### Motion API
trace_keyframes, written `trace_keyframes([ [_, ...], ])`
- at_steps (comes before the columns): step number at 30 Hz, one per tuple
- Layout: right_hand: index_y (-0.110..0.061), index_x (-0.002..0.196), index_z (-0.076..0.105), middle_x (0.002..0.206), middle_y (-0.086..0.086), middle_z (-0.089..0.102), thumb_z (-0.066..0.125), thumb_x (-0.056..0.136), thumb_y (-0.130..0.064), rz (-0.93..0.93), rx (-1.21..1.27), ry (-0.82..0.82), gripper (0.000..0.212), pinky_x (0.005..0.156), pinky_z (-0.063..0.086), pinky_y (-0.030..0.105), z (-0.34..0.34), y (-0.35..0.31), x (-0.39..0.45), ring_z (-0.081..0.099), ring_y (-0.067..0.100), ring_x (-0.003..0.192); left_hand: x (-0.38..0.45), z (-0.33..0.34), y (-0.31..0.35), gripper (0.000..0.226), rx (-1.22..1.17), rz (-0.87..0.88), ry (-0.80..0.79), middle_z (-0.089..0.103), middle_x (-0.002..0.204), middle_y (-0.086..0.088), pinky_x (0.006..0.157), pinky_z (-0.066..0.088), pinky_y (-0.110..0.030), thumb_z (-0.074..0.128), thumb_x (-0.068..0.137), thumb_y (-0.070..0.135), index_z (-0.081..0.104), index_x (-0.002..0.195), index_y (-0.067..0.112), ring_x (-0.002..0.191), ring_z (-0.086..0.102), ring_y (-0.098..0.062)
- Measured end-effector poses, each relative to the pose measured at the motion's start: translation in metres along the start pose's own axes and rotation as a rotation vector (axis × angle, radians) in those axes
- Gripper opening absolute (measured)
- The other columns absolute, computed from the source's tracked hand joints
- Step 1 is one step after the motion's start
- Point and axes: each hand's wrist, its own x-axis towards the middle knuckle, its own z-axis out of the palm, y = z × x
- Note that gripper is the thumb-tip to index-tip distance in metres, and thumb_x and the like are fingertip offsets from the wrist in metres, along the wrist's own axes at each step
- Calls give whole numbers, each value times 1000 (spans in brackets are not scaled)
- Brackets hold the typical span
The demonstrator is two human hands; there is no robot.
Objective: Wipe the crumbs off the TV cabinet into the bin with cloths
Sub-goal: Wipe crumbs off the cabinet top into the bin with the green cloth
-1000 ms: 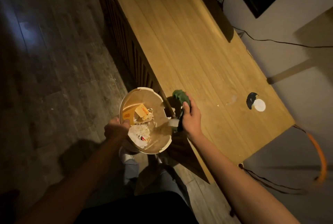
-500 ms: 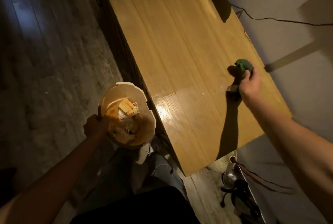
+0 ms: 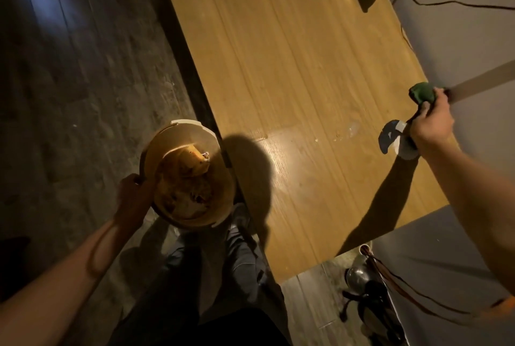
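My right hand [image 3: 427,122] grips a bunched green cloth [image 3: 422,92] at the far right edge of the wooden TV cabinet [image 3: 292,67], close to the wall. A white piece [image 3: 404,147] shows under that hand, with its dark shadow beside it. A few pale crumbs [image 3: 344,135] lie on the top just left of the hand. My left hand [image 3: 133,188] holds the rim of a round bin [image 3: 220,223] beside the cabinet's front edge; paper scraps lie inside the bin.
A black cable [image 3: 446,4] runs along the grey wall at the back right. On the floor past the cabinet's near end lie a metal object [image 3: 355,276] and dark cords [image 3: 418,298]. My legs stand below the bin on dark floorboards.
My right hand has carried the green cloth from the bin's side across the cabinet to its far right edge by the wall. The left hand keeps hold of the bin.
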Motion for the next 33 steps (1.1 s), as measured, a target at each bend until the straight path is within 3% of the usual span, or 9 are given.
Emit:
trace_keyframes([
  [2, -22, 157, 34, 161, 8, 41, 36, 110, -22, -4, -5, 16, 48, 124, 29, 47, 5, -8, -4, 39, 35, 147, 2, 3, -3, 21, -24, -3, -9, 59, 78, -11, 59, 43, -35, 66, 89, 20, 61, 91, -1, 72, 55, -28],
  [6, -21, 159, 34, 167, 5, 32, 40, 109, -23, -184, -52, -37, 50, 123, 25, 44, 23, -30, -35, 32, 30, 152, 4, 6, -6, 22, -25, 4, -3, 57, 77, -11, 60, 42, -34, 65, 90, 19, 60, 90, -3, 72, 53, -27],
  [10, -26, 160, 31, 168, 1, 28, 41, 109, -24, -243, -74, -91, 52, 124, 22, 48, 33, -50, -72, 24, 25, 156, 6, 4, -1, 19, 15, -7, 10, 61, 93, -17, 78, 49, -46, 61, 90, 18, 62, 92, 0, 86, 58, -32],
  [13, -26, 160, 32, 168, 0, 28, 41, 109, -24, -275, -25, -121, 51, 125, 21, 47, 42, -65, -104, 24, 24, 156, 9, 2, 3, 19, 6, -13, -2, 64, 98, -17, 81, 52, -44, 62, 91, 22, 64, 95, 4, 94, 62, -36],
  [18, -24, 158, 37, 166, -4, 33, 40, 109, -22, -338, 46, -149, 49, 128, 18, 40, 71, -103, -170, 23, 17, 156, 10, -3, 4, 31, 63, -5, -10, 68, 101, -24, 90, 55, -58, 66, 89, 33, 66, 94, 2, 97, 65, -43],
  [26, -27, 154, 44, 162, -7, 39, 45, 108, -20, -397, 111, -176, 46, 126, 16, 35, 108, -160, -260, 28, 14, 154, 7, -18, 3, 34, 201, 49, -66, 70, 96, -13, 86, 56, -51, 63, 86, 45, 69, 96, 12, 89, 66, -33],
  [29, -26, 153, 46, 161, -5, 41, 46, 108, -19, -432, 123, -193, 45, 127, 18, 35, 124, -180, -297, 30, 14, 153, 5, -17, 4, 36, 117, 48, -101, 66, 97, -6, 70, 51, -36, 66, 90, 33, 67, 112, 5, 89, 62, -26],
  [33, -23, 151, 47, 159, -1, 45, 51, 106, -12, -486, 164, -277, 47, 123, 21, 36, 147, -205, -361, 39, 20, 149, -1, -21, 10, 31, 62, 66, -80, 63, 85, -3, 75, 47, -34, 68, 86, 27, 73, 108, 4, 87, 62, -26],
])
